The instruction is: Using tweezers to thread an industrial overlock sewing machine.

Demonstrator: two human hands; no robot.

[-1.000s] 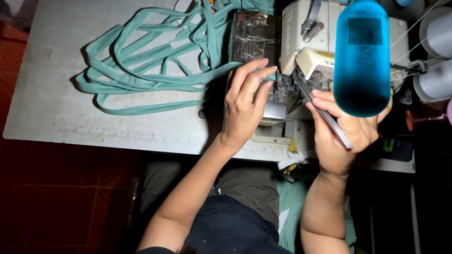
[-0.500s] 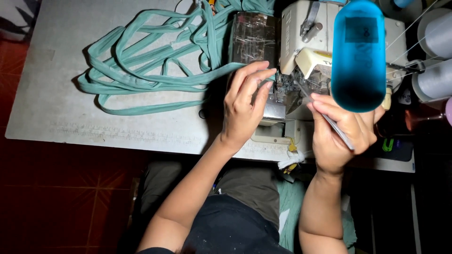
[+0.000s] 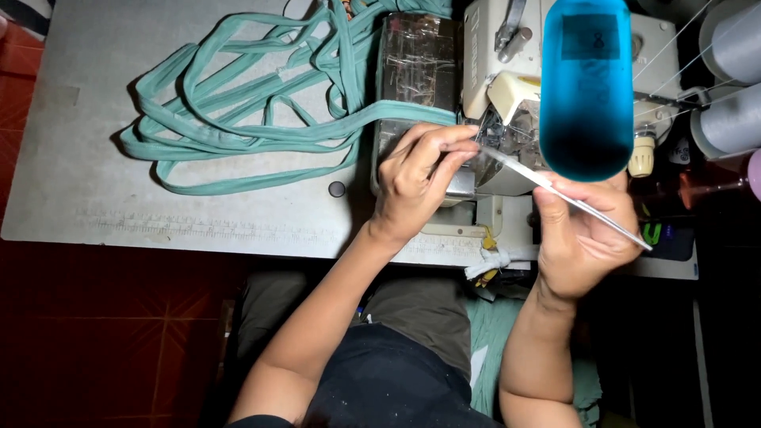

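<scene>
**At the Needle Area: Tweezers Held, Fingers Pinched**

At the sewing machine (image 3: 507, 103), the right hand (image 3: 583, 234) grips long metal tweezers (image 3: 555, 190), tips aimed at the needle area. The left hand (image 3: 416, 178) pinches there; what it holds cannot be told. Green fabric strip (image 3: 238, 135) lies looped on the grey table (image 3: 71, 158). A blue blurred object (image 3: 587, 87) hides part of the machine; thread cones (image 3: 733, 87) are cut off at the frame's edge. Red tiled floor (image 3: 95, 333) lies below.

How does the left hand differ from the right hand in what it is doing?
The left hand lies palm down, its fingertips at the needle area of the sewing machine; the right hand sits nearer the table edge, palm turned up. The right hand grips thin metal tweezers; whether the left hand pinches anything, I cannot tell. Both are bare and work at the same machine.
</scene>
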